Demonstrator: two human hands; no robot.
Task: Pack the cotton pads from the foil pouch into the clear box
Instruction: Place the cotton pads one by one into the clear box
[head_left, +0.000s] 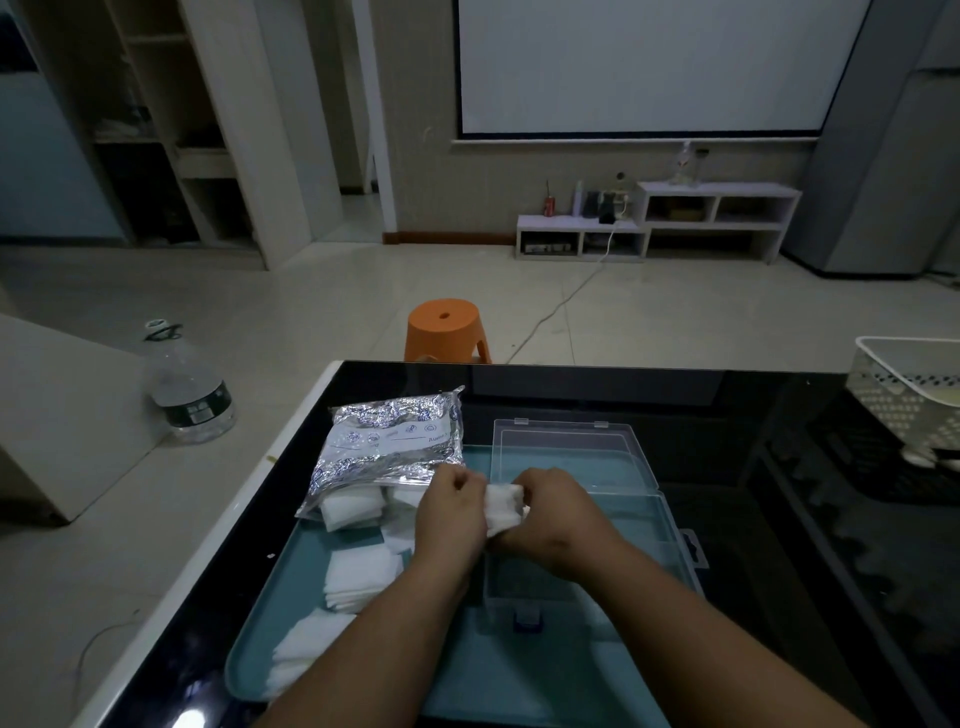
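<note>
Nearest the camera, two bare forearms are stretched forward over one teal tray (519, 675), which is set on a glossy black worktop (675, 395). Three loose heaps of cotton pads are counted on the tray's left part: one at the near-left corner (304, 649), a second stack just beyond it (358, 574), and a third spilling from the pouch's mouth (350, 506). The single pads within each heap cannot be counted.

To the right of the heaps, one clear box (587, 571) is placed in the tray. Its lid (566, 452) is opened back beyond the base, and one blue latch (527, 621) is seen at its near edge. Over the far-left part of the base, one small bundle of cotton pads (503, 512) is held between both hands. It is pinched on its left side by the curled left hand (449, 512) and on its right side by the curled right hand (558, 514). Whether the bundle touches the box cannot be told.

Just beyond the left hand, one foil pouch (395, 441) is laid across the tray's far-left corner. One white perforated basket (914, 384) is seen at the worktop's far-right edge. On the floor beyond, one orange stool (449, 330) and, further left, one clear water bottle (189, 395) are stood. One projection screen (660, 67) is hung on the far wall.
</note>
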